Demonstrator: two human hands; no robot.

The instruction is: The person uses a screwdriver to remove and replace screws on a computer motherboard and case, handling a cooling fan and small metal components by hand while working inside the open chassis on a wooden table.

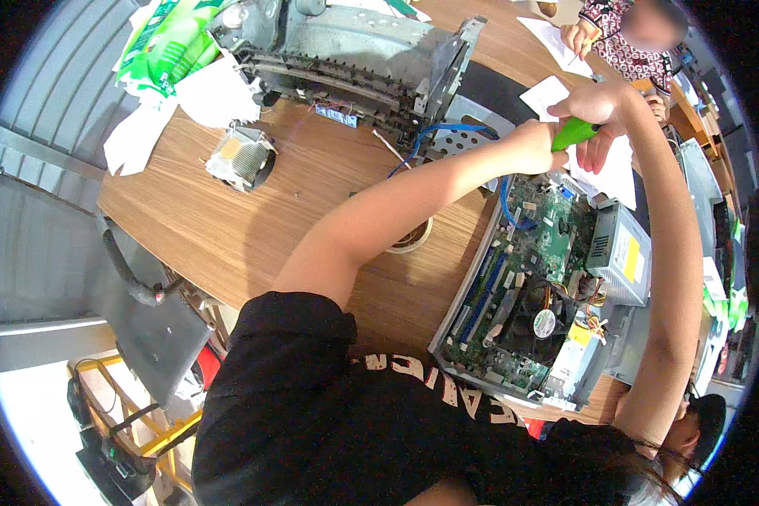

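Both of my hands are raised over the far edge of an open computer case (472, 291). My left hand (533, 150) is closed round one end of a bright green tool (574, 133) with a black end; its exact kind is hard to make out. Beside it, my right hand (603, 110) has its thumb and fingers apart around the black end, which touches or nearly touches the palm. Inside the case lie a green motherboard (552, 223), a black cooling fan (538, 324) and a silver power supply (622, 253). A blue cable (506, 202) curves over the case's upper left corner.
A dusty metal chassis (354, 51) stands on the wooden table (177, 202), with a heatsink (241, 158) in front. A round bowl (415, 239) is partly hidden under my left arm. Green-and-white packaging (173, 51) lies far left. Across the table, another person's hand (580, 38) holds a pen over paper.
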